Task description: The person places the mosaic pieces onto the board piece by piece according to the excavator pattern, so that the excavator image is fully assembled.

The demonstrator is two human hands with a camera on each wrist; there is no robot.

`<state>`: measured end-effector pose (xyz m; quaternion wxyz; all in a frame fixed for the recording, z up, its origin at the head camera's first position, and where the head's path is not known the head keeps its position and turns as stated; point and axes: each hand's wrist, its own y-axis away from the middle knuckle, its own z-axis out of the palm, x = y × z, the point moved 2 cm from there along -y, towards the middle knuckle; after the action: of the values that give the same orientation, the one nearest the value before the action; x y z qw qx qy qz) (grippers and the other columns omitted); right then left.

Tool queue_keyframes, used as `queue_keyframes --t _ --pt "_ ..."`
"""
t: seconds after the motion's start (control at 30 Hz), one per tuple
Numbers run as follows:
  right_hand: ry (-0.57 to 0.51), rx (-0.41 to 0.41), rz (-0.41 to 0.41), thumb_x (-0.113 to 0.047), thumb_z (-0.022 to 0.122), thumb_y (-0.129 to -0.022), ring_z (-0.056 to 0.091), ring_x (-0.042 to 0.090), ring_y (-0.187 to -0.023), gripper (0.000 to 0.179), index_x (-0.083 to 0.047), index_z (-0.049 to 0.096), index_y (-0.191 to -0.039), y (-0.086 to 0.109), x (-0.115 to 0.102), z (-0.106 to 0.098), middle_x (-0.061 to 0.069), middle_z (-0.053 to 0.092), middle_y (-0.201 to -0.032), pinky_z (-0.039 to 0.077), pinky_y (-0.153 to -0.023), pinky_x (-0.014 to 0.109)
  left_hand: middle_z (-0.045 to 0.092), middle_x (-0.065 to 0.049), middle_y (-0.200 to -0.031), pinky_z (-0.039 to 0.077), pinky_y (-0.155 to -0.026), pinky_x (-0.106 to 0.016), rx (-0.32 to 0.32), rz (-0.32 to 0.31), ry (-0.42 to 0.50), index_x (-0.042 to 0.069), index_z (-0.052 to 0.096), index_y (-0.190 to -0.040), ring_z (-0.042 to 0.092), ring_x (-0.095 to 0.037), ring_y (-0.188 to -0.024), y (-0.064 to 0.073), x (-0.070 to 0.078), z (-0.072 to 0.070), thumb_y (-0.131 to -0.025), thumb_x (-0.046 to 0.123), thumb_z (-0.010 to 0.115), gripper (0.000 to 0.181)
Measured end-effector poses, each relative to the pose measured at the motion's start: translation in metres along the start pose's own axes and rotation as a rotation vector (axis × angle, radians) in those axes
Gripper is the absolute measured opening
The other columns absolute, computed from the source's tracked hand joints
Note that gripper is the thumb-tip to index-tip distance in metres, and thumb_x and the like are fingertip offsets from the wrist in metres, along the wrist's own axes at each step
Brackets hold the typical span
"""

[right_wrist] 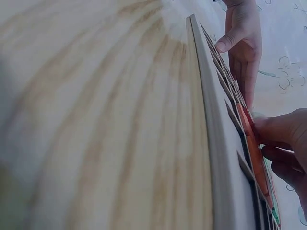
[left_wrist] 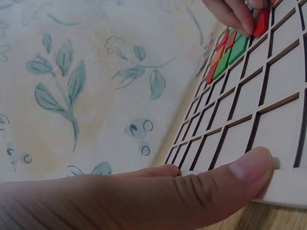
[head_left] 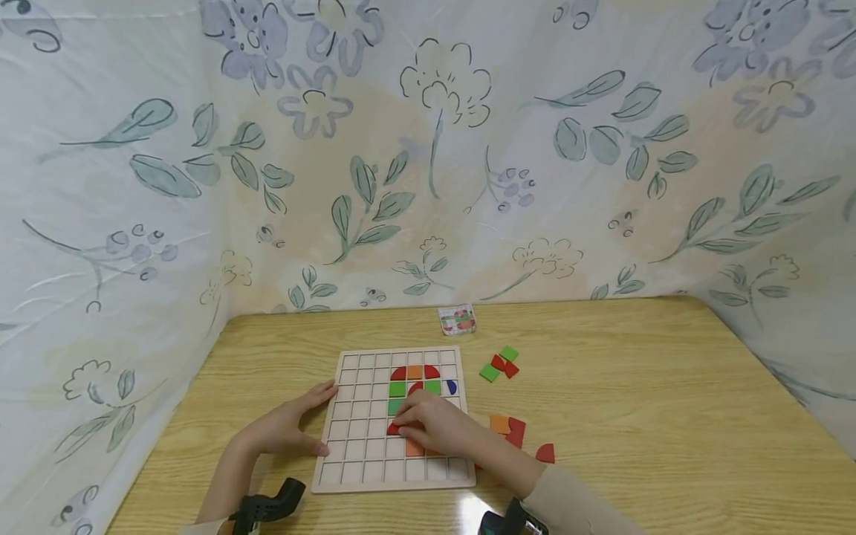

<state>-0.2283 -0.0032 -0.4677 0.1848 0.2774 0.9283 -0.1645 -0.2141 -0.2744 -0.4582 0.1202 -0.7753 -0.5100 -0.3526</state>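
Note:
A pale wooden grid board (head_left: 354, 431) lies on the table. My left hand (head_left: 284, 425) touches its left edge with thumb and fingers spread; the thumb (left_wrist: 225, 179) rests on the rim in the left wrist view. My right hand (head_left: 438, 423) pinches a small red piece (head_left: 392, 429) at a cell near the middle of the board. In the left wrist view this red piece (left_wrist: 261, 23) stands slightly raised beside green pieces. Red, orange and green pieces (head_left: 397, 388) fill several cells, with an orange piece (head_left: 414, 447) partly under my right hand.
A dark blue piece (head_left: 451, 386) sits in a cell at the board's right. Loose green pieces (head_left: 490, 373) and red ones lie right of the board. Nearer are an orange square (head_left: 499, 423) and a red quarter-round (head_left: 545, 453). A pattern card (head_left: 458, 319) lies behind.

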Motion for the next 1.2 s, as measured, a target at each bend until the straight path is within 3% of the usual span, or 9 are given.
queue_keyframes --t 0.4,0.63,0.93,1.07,1.2 --pt "-0.012 0.013 -0.008 -0.017 0.065 -0.086 0.055 0.007 -0.099 0.017 -0.012 0.073 -0.101 0.002 0.0 0.0 -0.005 0.065 -0.102 0.045 -0.085 0.017 0.016 -0.02 -0.152 0.02 -0.103 -0.063 -0.005 0.012 -0.001 0.007 0.029 -0.145 0.014 -0.046 -0.136 -0.002 -0.001 0.001 -0.066 0.038 0.079 0.099" --pt "-0.066 0.037 0.042 -0.022 0.063 -0.087 0.056 0.009 -0.105 0.02 -0.016 0.071 -0.104 0.008 0.001 -0.005 -0.006 0.066 -0.107 0.046 -0.091 0.024 0.015 -0.019 -0.152 0.017 -0.104 -0.063 -0.011 0.012 0.019 0.006 0.028 -0.145 0.012 -0.044 -0.137 -0.001 -0.001 0.0 -0.067 0.038 0.079 0.099" --pt "-0.166 0.207 0.07 -0.019 0.067 -0.084 0.059 0.015 -0.101 0.021 -0.011 0.07 -0.103 0.032 0.014 -0.02 -0.001 0.067 -0.107 0.049 -0.086 0.029 0.015 -0.018 -0.153 0.018 -0.104 -0.063 -0.022 -0.004 0.024 0.007 0.028 -0.145 0.012 -0.044 -0.137 -0.002 -0.002 -0.001 -0.067 0.039 0.079 0.099" --pt "-0.229 0.244 0.158 -0.017 0.068 -0.084 0.059 0.016 -0.104 0.023 -0.01 0.068 -0.106 0.044 0.024 -0.031 -0.003 0.066 -0.108 0.049 -0.088 0.033 0.015 -0.019 -0.152 0.019 -0.103 -0.063 -0.026 -0.009 0.028 0.007 0.027 -0.146 0.012 -0.045 -0.137 -0.002 -0.003 -0.001 -0.067 0.039 0.079 0.099" --pt "-0.226 0.306 0.234 -0.017 0.068 -0.084 0.06 0.017 -0.106 0.025 -0.01 0.068 -0.107 0.057 0.039 -0.04 -0.002 0.067 -0.108 0.048 -0.09 0.039 0.014 -0.018 -0.153 0.018 -0.103 -0.063 -0.03 -0.011 0.032 0.007 0.027 -0.146 0.011 -0.044 -0.137 -0.002 -0.003 -0.001 -0.067 0.039 0.079 0.099"
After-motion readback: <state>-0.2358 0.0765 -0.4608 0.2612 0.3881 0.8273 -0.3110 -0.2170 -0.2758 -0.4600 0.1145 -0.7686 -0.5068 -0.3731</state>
